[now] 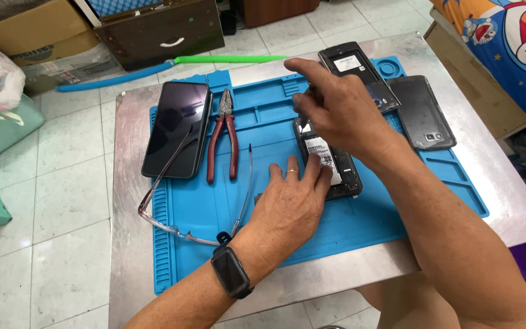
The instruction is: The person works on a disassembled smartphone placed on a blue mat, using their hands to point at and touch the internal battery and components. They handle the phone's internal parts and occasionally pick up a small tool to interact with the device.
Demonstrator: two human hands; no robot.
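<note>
Opened phone (342, 173) pinned flat by left hand (290, 204); right hand (336, 109) pinches its top edge; pliers (223, 137), eyeglasses (178, 207) alongside.

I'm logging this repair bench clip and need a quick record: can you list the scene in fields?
surface: blue work mat on a metal table
left hand: flat, fingers on the opened phone
right hand: above the phone's top end, fingers bent
beside: pliers, eyeglasses, dark phone, back cover
wrist: black watch
</note>
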